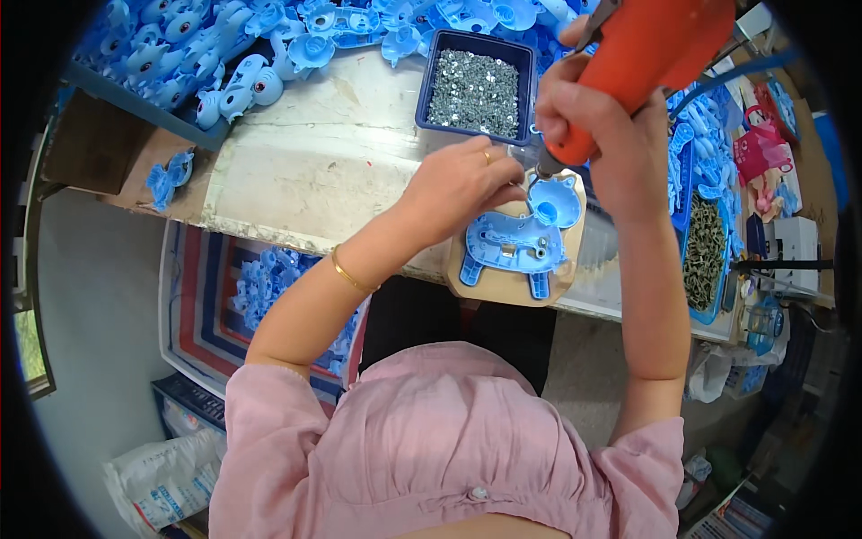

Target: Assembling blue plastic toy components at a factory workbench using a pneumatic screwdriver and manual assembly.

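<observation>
White scuffed worktop [305, 153], tan board [501, 289] under blue toy shell [489, 237], grey floor [584, 364].

One tan board [508, 288] — on it, one blue animal-shaped shell [489, 235]; at it, one left hand [465, 184], one right hand [618, 139], one orange power tool [646, 54]; beyond it, one dark-blue tray [467, 132].

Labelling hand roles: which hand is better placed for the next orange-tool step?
Right, likely: the right hand grips the orange tool, angled toward the blue shell; the left hand is beside the shell.
</observation>
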`<state>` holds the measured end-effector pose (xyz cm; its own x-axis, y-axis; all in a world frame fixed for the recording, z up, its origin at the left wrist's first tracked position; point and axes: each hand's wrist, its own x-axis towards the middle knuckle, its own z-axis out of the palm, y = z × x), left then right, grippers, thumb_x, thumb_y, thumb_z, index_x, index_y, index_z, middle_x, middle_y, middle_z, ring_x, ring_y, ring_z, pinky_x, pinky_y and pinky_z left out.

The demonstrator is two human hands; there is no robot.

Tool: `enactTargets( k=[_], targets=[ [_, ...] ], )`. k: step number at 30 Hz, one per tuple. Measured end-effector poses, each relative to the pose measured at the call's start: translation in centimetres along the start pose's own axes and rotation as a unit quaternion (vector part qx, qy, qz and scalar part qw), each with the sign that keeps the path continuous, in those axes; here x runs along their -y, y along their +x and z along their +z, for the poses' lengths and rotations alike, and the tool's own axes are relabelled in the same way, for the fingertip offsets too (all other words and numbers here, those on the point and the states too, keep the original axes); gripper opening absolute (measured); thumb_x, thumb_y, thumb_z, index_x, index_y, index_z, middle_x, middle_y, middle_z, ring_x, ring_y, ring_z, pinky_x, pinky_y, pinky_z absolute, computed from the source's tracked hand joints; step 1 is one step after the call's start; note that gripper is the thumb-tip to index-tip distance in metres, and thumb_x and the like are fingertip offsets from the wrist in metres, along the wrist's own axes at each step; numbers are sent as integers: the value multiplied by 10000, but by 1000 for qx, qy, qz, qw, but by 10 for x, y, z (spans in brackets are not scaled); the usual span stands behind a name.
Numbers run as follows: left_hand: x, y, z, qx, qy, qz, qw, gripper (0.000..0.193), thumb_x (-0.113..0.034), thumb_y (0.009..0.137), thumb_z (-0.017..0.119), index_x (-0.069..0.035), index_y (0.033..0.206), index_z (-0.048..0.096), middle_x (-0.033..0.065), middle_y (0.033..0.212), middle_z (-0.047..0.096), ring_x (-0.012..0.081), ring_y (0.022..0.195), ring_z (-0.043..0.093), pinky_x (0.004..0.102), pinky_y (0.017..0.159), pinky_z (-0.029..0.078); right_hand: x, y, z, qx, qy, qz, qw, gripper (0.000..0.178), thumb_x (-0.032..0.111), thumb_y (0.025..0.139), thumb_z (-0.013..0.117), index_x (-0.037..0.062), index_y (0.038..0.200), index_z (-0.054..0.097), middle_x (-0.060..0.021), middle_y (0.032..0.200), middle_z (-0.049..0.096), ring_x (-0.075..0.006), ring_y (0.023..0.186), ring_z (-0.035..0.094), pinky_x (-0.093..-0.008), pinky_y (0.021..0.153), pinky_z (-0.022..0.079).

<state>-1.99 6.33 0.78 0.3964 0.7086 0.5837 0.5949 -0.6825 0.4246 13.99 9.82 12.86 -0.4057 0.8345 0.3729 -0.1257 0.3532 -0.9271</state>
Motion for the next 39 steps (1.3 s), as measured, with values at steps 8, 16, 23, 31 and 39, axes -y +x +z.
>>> enactTargets(
  k=[8, 16, 23, 31, 39],
  targets=[
    [-19, -8, 8, -22, -29, -11, 999, 178, -255, 856, 742, -104, 903, 660, 20, 838, 641, 222, 812, 616, 351, 667, 514, -10, -14, -2, 2, 14, -12, 1000, 397, 74, 855, 603, -1, 1231, 502, -73, 774, 599, -119, 617, 542, -289, 576, 456],
    [-35, -17, 8, -13, -58, -36, 998, 156, -215, 877, 723, -81, 915, 652, 37, 856, 647, 240, 839, 621, 355, 675, 519, -5, -23, 5, -13, 26, -5, 1000, 367, 39, 850, 596, -6, 1203, 506, -63, 720, 581, -110, 550, 494, -275, 528, 417],
    [-38, -35, -6, 30, -6, -75, 997, 611, -385, 731, 836, -56, 1188, 597, 85, 1024, 676, 280, 965, 624, 379, 796, 523, -19, -45, 18, -11, 31, 21, 999, 357, -2, 850, 597, -1, 1197, 515, -56, 689, 581, -98, 499, 484, -260, 476, 403],
    [-35, -51, -3, 72, 36, -107, 991, 799, -463, 664, 853, -45, 1275, 553, 91, 1288, 601, 295, 1151, 550, 404, 965, 460, -58, -55, 30, -59, 37, 45, 997, 288, 12, 876, 631, -4, 1155, 563, -68, 731, 632, -94, 565, 559, -239, 517, 456],
    [-34, -56, 2, 83, 35, -113, 990, 771, -428, 663, 852, -47, 1264, 557, 90, 1265, 603, 291, 1155, 549, 399, 963, 454, -64, -60, 31, -64, 30, 40, 997, 218, 20, 871, 629, -1, 1079, 563, -67, 734, 623, -100, 576, 566, -235, 528, 466]
  ],
)
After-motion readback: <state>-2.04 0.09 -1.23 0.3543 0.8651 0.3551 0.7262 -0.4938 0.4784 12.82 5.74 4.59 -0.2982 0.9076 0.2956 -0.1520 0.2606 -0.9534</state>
